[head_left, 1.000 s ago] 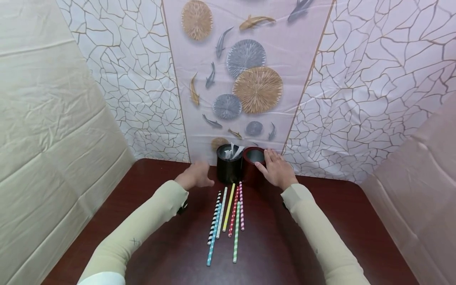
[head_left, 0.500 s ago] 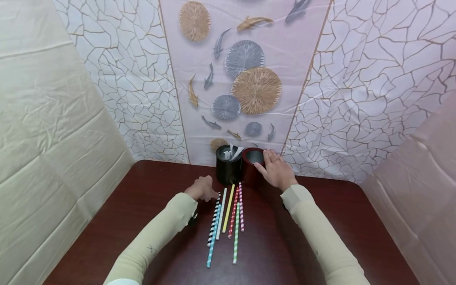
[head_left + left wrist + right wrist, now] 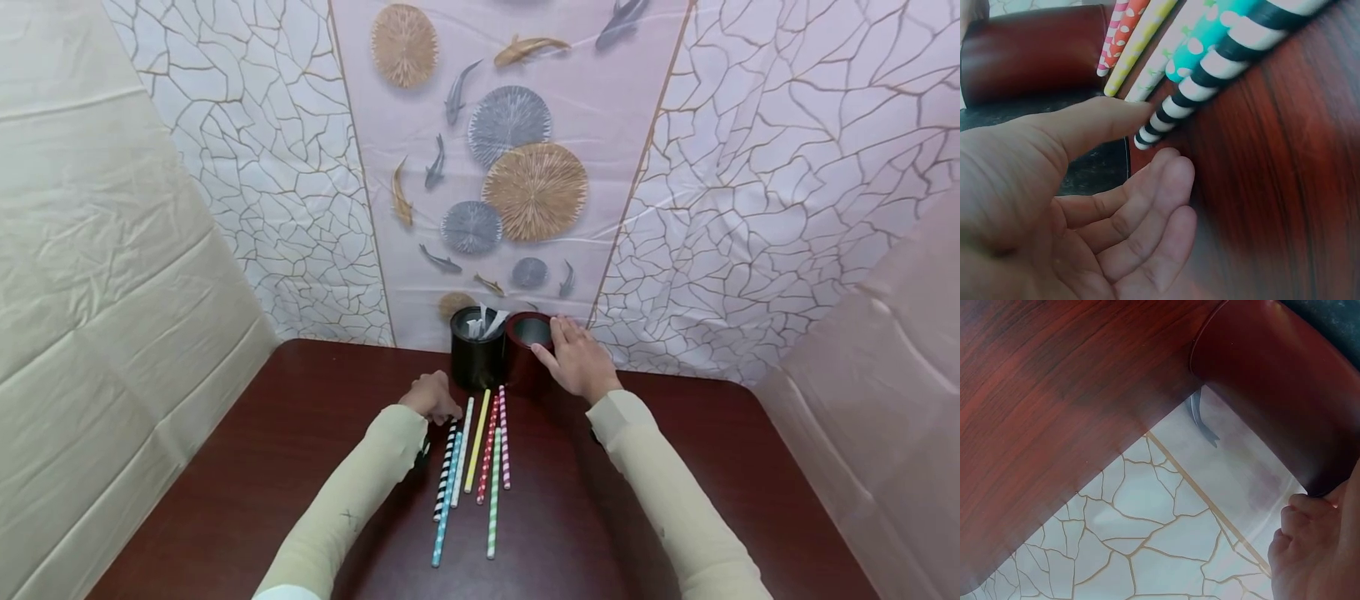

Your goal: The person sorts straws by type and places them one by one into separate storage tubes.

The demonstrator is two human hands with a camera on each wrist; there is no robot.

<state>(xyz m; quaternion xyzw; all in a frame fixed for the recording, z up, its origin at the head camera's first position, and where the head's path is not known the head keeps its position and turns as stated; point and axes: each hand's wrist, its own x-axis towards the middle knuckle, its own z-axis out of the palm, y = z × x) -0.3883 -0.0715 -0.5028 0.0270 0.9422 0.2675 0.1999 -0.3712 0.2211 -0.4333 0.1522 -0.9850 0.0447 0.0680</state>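
Observation:
My left hand (image 3: 431, 396) is at the far end of a black-and-white striped paper straw (image 3: 444, 479). In the left wrist view, the thumb lies by the straw's tip and the loosely bent fingers (image 3: 1175, 181) sit below it, with a gap between. Beside that straw lie a blue dotted straw (image 3: 439, 533), a pale one (image 3: 462, 454), a yellow one (image 3: 477, 442) and red, pink and green patterned ones. My right hand (image 3: 579, 360) rests against the right rim of a dark red cup (image 3: 522, 362), fingers extended, thumb at its near side.
A black cup (image 3: 476, 362) holding white paper strips (image 3: 491, 321) stands left of the red cup. Both cups are near the back edge of the dark wood table (image 3: 300, 417). Behind it hangs a patterned cloth (image 3: 300, 208), with pale cloth walls at the sides.
My left hand has come down from beside the black cup to the striped straw's far end, moving right and nearer. The right hand has stayed at the red cup.

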